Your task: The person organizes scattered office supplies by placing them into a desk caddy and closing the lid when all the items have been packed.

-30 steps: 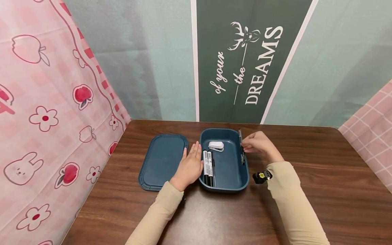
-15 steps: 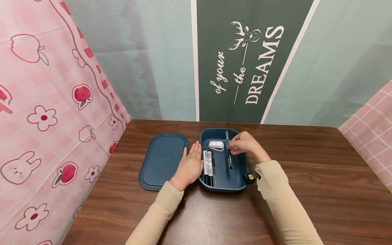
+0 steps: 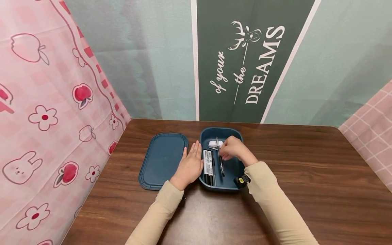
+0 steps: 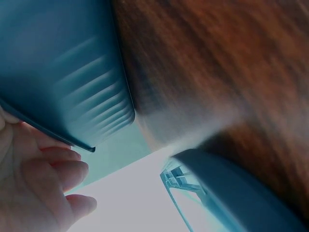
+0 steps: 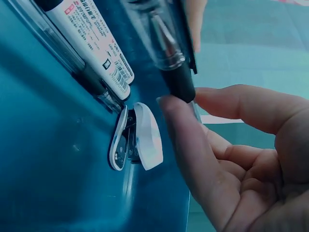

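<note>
Between thumb and fingers, my right hand [image 3: 234, 148] pinches a clear-and-black pen [image 3: 221, 163] over the blue box [image 3: 231, 185]; the right wrist view shows the pen [image 5: 178, 72] close up. Inside the box, two white markers [image 3: 208, 166] lie side by side along the left wall, with another pen [image 3: 214, 170] beside them. A white stapler [image 3: 213, 145], partly behind the held pen, sits near the far end. My left hand [image 3: 189, 168] rests with straight fingers against the box's left outer wall; the left wrist view shows its fingers [image 4: 65, 169] at the box's side.
A blue lid [image 3: 163, 161] lies flat on the wooden table [image 3: 321, 177], left of the box, beside my left hand. Behind the table hangs a green printed cloth [image 3: 171, 68], and a pink patterned cloth [image 3: 61, 143] borders the left edge.
My right hand has carried the pen leftward from the box's right rim to above its middle, near the stapler. The left hand, box and lid have stayed in place.
</note>
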Demonstrator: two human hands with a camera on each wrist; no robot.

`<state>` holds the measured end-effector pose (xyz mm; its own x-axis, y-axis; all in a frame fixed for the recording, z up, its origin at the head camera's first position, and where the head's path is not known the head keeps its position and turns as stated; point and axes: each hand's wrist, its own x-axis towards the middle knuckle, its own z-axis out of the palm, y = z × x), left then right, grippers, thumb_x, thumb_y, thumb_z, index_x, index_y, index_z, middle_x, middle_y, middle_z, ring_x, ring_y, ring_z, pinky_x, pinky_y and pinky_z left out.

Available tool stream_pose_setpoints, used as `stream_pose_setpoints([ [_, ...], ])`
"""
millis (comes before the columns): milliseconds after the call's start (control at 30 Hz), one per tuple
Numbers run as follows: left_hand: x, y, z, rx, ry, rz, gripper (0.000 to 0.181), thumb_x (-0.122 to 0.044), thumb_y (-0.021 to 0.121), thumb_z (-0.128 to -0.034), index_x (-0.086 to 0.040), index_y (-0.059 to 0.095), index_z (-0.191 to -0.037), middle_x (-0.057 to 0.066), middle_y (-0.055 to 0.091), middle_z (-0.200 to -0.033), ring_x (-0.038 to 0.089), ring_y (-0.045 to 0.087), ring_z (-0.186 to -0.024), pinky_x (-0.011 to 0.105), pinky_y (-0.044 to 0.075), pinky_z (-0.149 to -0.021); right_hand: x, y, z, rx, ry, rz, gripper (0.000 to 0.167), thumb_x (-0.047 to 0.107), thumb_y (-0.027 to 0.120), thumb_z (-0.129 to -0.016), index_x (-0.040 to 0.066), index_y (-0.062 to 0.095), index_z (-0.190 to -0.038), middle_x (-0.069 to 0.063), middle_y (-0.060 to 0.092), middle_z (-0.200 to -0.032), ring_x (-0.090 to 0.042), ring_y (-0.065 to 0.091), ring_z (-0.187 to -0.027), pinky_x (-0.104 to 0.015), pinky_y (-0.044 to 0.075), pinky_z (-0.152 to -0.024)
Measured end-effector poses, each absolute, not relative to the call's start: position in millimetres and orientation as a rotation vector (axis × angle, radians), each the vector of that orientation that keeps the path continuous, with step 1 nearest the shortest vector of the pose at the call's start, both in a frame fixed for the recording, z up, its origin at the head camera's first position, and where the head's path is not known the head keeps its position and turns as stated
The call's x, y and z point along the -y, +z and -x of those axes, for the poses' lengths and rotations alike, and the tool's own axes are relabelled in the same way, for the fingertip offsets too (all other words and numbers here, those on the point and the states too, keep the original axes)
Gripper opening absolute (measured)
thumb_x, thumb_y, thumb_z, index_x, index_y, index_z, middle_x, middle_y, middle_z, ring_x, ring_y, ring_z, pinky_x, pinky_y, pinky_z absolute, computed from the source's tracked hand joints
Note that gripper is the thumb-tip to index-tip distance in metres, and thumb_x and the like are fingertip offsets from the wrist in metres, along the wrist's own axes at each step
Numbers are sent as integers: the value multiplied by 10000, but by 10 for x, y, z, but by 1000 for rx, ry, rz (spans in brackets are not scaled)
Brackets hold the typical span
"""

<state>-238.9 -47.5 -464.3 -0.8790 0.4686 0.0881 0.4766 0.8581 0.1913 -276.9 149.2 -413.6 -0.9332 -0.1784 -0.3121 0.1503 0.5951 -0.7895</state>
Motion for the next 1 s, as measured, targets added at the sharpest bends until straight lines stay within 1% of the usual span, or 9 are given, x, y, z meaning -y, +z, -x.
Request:
stream_pose_setpoints([
  [200,463,-4654,2398,2990,-324,761,557,-220,421,-1007,54,251,-1461,181,181,-1536,270,180,-1416,512,139,-1120,-1493,-4164,2796,-2466,-1161,23,125,-36,673,-777,-62,674,-654,-79,631,-574,-130,617,-483,-330,560,-562],
  [333,460,-4649,2396,2986,-322,763,558,-224,420,-1007,56,253,-1459,184,183,-1534,272,184,-1415,513,142,-1119,-1496,-4210,2826,-2374,-1106,3,130,-69,646,-765,-45,632,-638,-78,613,-549,-126,606,-472,-308,555,-541],
  [567,469,-4645,2381,2985,-312,767,555,-223,433,-1002,57,271,-1453,186,204,-1528,277,205,-1410,515,157,-1115,-1404,-4274,2868,-2291,-922,-44,79,-38,653,-799,-58,623,-728,-99,630,-595,-117,606,-466,-256,538,-515],
  [633,468,-4657,2377,2973,-300,775,553,-224,434,-1000,61,282,-1449,189,219,-1524,281,219,-1405,520,170,-1110,-1363,-4301,2874,-2286,-869,-71,77,-37,649,-807,-96,610,-836,-116,637,-622,-122,609,-469,-256,538,-515],
  [667,463,-4659,2376,2970,-291,778,554,-226,434,-999,61,282,-1449,189,221,-1523,283,224,-1404,521,174,-1109,-1343,-4318,2875,-2281,-849,-87,175,-39,646,-810,-131,589,-947,-124,638,-634,-126,609,-470,-256,537,-514],
  [700,460,-4662,2374,2970,-281,782,556,-228,431,-1001,61,277,-1450,188,218,-1524,284,224,-1404,522,177,-1108,-1326,-4339,2876,-2279,-838,-100,206,-43,645,-810,-139,572,-977,-131,639,-636,-131,610,-470,-257,537,-511],
  [833,454,-4655,2371,2956,-276,790,556,-225,435,-998,67,283,-1446,190,227,-1521,284,232,-1402,523,179,-1107,-1287,-4405,2870,-2260,-843,-109,213,-61,635,-800,-135,538,-975,-143,637,-619,-143,609,-464,-264,535,-499],
  [900,458,-4651,2371,2955,-277,791,558,-224,438,-998,68,281,-1446,189,225,-1522,283,231,-1402,522,175,-1108,-1277,-4419,2868,-2263,-849,-101,109,-61,634,-797,-101,559,-865,-139,634,-599,-143,608,-457,-263,533,-492],
  [1000,463,-4652,2373,2956,-272,790,560,-227,440,-997,65,281,-1448,187,225,-1523,277,227,-1404,519,170,-1110,-1258,-4428,2873,-2269,-844,-113,164,-51,644,-800,-121,553,-918,-137,634,-598,-145,610,-457,-265,533,-490],
])
